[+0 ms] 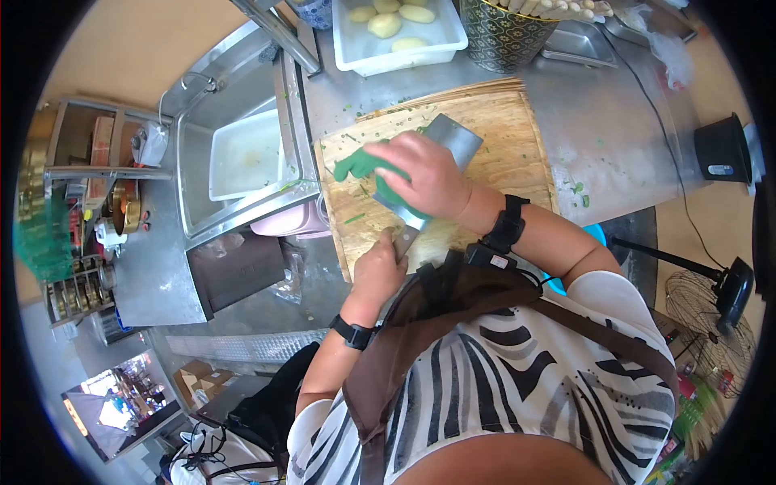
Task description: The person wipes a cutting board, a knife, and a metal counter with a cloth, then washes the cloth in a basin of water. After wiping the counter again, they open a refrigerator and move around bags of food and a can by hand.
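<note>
My left hand (378, 271) is closed around the handle of a cleaver (459, 144), near the front of a wooden cutting board (509, 153). The broad blade slants away to the upper right over the board. Across the blade, my right hand (427, 174) grips a green cloth (357, 164), one end of which sticks out to the left. Part of the blade is hidden beneath this hand and the cloth. Chopped green bits are scattered over the board.
Behind the board stand a white tub (400, 61) of peeled potatoes in water and a patterned bin (505, 36). A metal sink (190, 214) holding a white basin (246, 162) is on the left. To the right are a black container (722, 149) and a fan (711, 303).
</note>
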`<state>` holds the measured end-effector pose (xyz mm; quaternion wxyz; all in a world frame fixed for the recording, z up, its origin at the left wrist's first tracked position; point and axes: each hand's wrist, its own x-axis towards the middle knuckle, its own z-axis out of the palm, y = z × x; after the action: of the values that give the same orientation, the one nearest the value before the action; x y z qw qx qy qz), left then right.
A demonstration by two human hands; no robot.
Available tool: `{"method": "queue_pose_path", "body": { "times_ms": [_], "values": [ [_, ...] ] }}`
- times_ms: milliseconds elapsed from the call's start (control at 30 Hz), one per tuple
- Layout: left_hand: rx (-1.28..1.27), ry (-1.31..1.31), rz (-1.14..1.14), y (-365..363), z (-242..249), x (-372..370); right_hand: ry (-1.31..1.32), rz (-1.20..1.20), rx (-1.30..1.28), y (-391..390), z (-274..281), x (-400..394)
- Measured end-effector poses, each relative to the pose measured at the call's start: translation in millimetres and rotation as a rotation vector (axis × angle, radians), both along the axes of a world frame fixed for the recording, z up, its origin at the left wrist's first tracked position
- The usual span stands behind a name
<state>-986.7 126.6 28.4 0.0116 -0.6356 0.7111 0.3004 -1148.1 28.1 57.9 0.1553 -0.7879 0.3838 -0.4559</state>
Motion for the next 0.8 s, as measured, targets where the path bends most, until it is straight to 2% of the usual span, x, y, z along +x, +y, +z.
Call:
{"method": "queue_pose_path", "body": {
  "times_ms": [67, 100, 167, 200, 267, 467, 600, 633, 667, 700, 733, 767, 800],
  "values": [
    [-0.045, -0.082, -0.067, -0.5, -3.0, -1.7, 0.164, 0.100, -0.048, 3.7, -12.8, -3.1],
    [-0.048, -0.085, -0.074, -1.2, -3.2, -0.8, 0.161, 0.093, -0.051, 9.9, -28.5, -5.2],
    [-0.129, -0.101, -0.074, -4.0, -2.8, 2.2, 0.338, 0.324, 0.037, 23.9, -57.7, -10.6],
    [-0.130, -0.105, -0.077, -2.0, -4.3, 3.5, 0.334, 0.321, 0.036, 23.2, -71.0, -11.9],
    [-0.167, -0.110, -0.110, 2.7, -7.7, 5.8, 0.400, 0.208, 0.004, 13.3, -88.9, -16.9],
    [-0.267, -0.133, -0.125, 8.3, 9.2, 5.8, 0.547, -0.249, 0.216, -60.0, -114.4, -80.9],
    [-0.275, -0.153, -0.073, 23.1, 24.4, 23.9, 0.522, -0.151, 0.189, -74.9, -120.7, -95.5],
    [-0.283, -0.156, -0.060, 29.3, 29.6, 26.9, 0.392, -0.214, 0.170, -80.8, -124.7, -92.1],
    [-0.244, -0.051, 0.072, 37.0, 38.3, 29.5, 0.257, -0.273, 0.156, -83.7, -129.5, -89.5],
    [-0.209, 0.055, 0.205, 44.7, 44.3, 34.6, 0.253, -0.259, 0.148, -87.1, -133.0, -91.3],
    [-0.228, 0.218, 0.222, 53.5, 30.8, 50.1, 0.055, -0.329, 0.244, -89.3, -127.6, -93.3],
    [-0.237, 0.210, 0.238, 55.7, 34.3, 51.1, -0.144, -0.392, 0.346, -89.6, -119.8, -93.0],
    [-0.060, 0.566, 0.438, 58.1, 39.8, 49.0, -0.147, -0.371, 0.343, -88.0, -112.7, -91.6]
  ]
}}
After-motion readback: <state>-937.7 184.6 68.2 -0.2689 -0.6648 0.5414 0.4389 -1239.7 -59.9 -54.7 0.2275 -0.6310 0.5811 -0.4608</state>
